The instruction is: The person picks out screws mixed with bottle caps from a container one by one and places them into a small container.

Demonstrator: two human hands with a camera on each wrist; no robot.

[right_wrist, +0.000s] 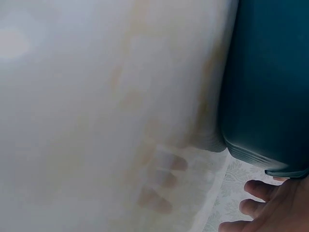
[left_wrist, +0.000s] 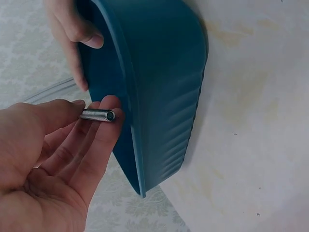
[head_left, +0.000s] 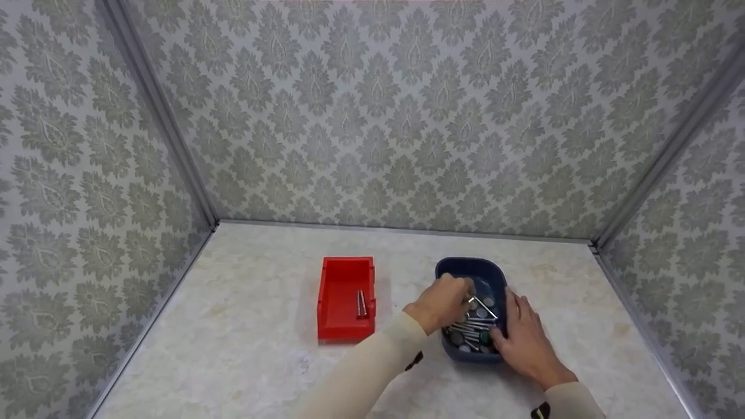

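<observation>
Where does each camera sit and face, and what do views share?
Head: on the head, facing forward and down at red bin and blue bin; left hand, right hand and sleeves show.
Left wrist: on that wrist, facing the blue bin; left hand pinches a metal piece, right hand beyond.
Right wrist: on that wrist, facing table and blue bin; right hand's fingers show, lower right.
Shared: head and left wrist both show both hands.

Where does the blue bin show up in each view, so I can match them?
Head: blue bin low, right of centre.
Left wrist: blue bin at upper middle, cut by the top edge.
Right wrist: blue bin at upper right, cut by the frame.
Shared landmark: right hand, beside the bin.
</observation>
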